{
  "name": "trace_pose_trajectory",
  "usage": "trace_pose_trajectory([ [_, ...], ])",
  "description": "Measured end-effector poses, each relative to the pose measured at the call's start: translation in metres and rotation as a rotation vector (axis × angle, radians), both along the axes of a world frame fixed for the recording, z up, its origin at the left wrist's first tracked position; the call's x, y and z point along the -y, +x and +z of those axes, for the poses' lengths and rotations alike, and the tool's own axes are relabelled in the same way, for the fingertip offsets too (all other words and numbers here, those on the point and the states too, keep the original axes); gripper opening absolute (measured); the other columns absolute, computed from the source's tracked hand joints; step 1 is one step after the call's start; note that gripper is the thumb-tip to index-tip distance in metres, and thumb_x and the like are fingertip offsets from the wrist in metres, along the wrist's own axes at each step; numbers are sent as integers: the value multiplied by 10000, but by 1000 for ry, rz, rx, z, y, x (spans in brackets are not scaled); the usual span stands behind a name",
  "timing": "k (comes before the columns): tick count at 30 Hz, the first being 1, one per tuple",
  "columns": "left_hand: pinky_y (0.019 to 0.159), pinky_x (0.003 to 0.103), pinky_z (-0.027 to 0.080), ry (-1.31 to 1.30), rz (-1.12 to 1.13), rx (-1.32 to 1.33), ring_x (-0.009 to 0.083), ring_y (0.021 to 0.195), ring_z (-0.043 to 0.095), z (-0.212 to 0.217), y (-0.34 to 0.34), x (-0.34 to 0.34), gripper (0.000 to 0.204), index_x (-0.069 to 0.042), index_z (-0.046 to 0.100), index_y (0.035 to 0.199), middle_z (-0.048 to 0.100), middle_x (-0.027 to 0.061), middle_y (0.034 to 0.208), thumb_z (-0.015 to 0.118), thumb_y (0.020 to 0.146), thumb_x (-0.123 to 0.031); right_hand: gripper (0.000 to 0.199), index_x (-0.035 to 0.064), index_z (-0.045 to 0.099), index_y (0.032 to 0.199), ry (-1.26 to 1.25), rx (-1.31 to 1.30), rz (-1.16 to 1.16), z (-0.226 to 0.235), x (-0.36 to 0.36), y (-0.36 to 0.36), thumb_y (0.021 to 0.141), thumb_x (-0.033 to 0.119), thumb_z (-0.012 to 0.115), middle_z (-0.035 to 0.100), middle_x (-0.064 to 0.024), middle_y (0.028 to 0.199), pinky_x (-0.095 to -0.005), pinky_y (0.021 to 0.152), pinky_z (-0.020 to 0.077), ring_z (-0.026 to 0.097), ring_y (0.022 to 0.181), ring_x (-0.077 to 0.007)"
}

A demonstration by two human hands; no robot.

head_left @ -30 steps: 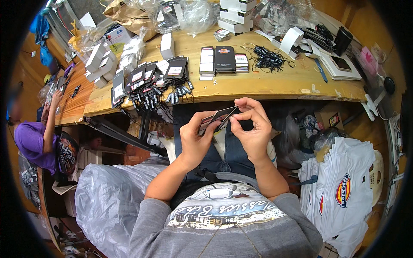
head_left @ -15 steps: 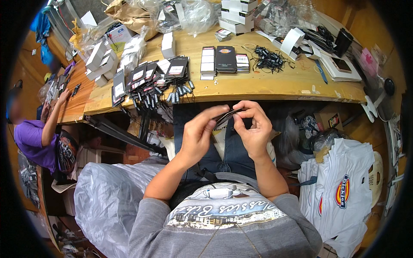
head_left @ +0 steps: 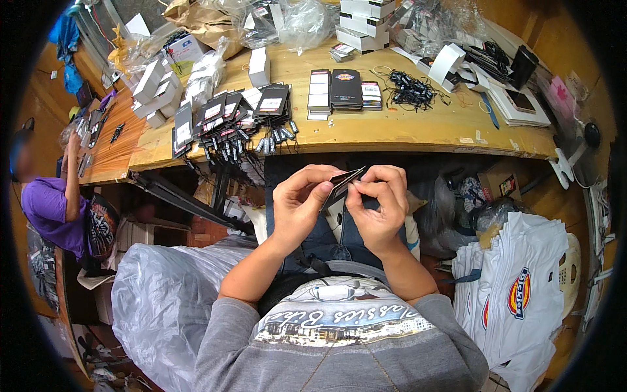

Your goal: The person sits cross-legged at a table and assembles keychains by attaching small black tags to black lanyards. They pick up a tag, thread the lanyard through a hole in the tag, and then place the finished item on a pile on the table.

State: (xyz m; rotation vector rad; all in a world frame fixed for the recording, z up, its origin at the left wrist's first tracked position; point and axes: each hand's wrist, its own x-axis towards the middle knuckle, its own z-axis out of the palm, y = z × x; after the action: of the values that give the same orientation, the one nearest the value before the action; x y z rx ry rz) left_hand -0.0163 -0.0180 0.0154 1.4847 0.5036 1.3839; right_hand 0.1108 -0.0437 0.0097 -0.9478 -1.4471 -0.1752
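My left hand (head_left: 297, 206) grips black hang tags (head_left: 341, 185) between thumb and fingers, over my lap just off the table's front edge. The cards stand tilted, their edges slightly apart. My right hand (head_left: 379, 209) is closed, with thumb and forefinger pinching at the cards' right edge; whether a cord is also between those fingertips I cannot tell. Beyond, on the table (head_left: 392, 134), lie a stack of black tags (head_left: 345, 91), white tags (head_left: 319, 91) and a tangle of black cords (head_left: 411, 90). Corded black tags (head_left: 225, 121) overlap at the left, cords hanging over the edge.
White boxes (head_left: 362, 26) and clear plastic bags (head_left: 304, 26) crowd the back. A phone (head_left: 520, 100) lies on papers at the right. White shirts (head_left: 513, 287) are piled at my right, a big plastic bag (head_left: 160, 307) at my left. A person in purple (head_left: 55, 212) works at far left.
The tags have tilted up and show more of their faces. My right hand has turned, its fingers lower against the card edge. The other person's arm has moved up and away.
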Motion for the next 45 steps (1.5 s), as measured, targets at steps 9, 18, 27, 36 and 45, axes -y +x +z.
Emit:
trace_pose_trajectory([
  [9, 575, 252, 453, 596, 277, -268, 245, 682, 575, 4, 2, 0, 209, 24, 558, 793, 574, 151, 775, 543, 607, 116, 225, 28, 484, 692, 6, -97, 86, -5, 3, -5, 543, -72, 619, 516, -82, 729, -280, 573, 393, 499, 623, -209],
  [18, 609, 248, 435, 323, 7, -222, 184, 665, 543, 8, -12, -12, 108, 52, 539, 768, 553, 126, 744, 517, 669, 91, 211, 11, 500, 706, -14, -24, 238, 1, -4, 2, 565, -83, 625, 523, -96, 769, -287, 602, 438, 529, 680, -229],
  [27, 708, 227, 409, -336, -279, 27, 110, 770, 509, 5, -12, -22, 190, 14, 549, 763, 543, 56, 812, 657, 607, 8, 188, 1, 504, 703, -33, 6, 338, 1, -8, 2, 579, -79, 621, 524, -98, 764, -264, 556, 439, 535, 664, -212],
  [36, 639, 201, 404, -145, -112, -87, 74, 684, 485, -6, -4, -22, 69, 22, 524, 709, 535, 53, 773, 580, 713, -20, 155, -5, 489, 695, -202, -7, 327, 2, -6, 6, 612, -59, 608, 519, -101, 740, -272, 523, 425, 530, 606, -220],
  [45, 587, 213, 410, 121, 77, -37, 116, 655, 518, 4, -23, -28, 77, -8, 398, 764, 559, 117, 730, 458, 804, -35, 123, -17, 569, 818, -703, -235, 627, -21, -13, 35, 702, 25, 576, 575, -48, 689, -208, 597, 420, 518, 634, -82],
])
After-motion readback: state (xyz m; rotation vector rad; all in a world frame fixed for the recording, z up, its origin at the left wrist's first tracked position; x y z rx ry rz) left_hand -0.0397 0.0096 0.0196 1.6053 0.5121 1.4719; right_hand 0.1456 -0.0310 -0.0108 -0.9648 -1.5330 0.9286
